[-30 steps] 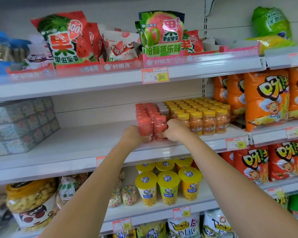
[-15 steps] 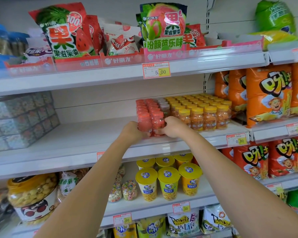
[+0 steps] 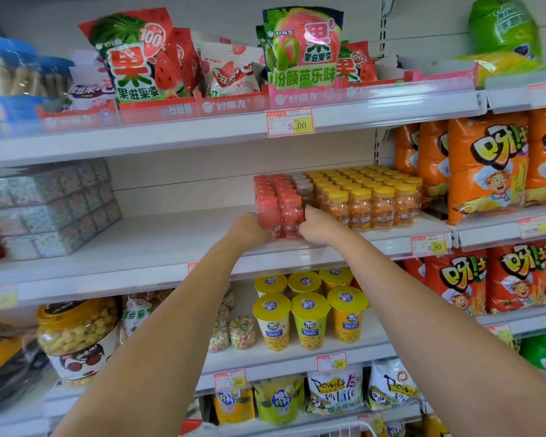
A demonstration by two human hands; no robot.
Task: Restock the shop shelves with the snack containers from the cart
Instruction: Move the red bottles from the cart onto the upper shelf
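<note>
Both bare arms are reaching up to the middle shelf point(image 3: 158, 244), where the left hand point(image 3: 249, 229) and the right hand point(image 3: 319, 228) are clasping the red-capped bottles point(image 3: 279, 212) from either side. The left is curling against the front left bottle and the right against the front right one, with knuckles facing the camera and fingertips hiding behind the pack. The bottles are standing upright in a tight block two wide, running in rows back toward the shelf's rear wall. Each is a small clear jar showing pinkish-red contents, wearing a flat red cap and carrying a label with white characters low on its front; whether a wrap is binding them I cannot tell. The front pair is sitting near the shelf's front edge, and the block's right side is lying just beside a row of grey-capped bottles point(image 3: 304, 188), which is adjoining the larger block of yellow-capped bottles point(image 3: 371, 201) with orange contents. A price tag point(image 3: 429, 245) reading 0.80 is hanging on the shelf lip below the yellow block, and orange snack bags point(image 3: 486, 167) are standing in the next bay to the right.
</note>
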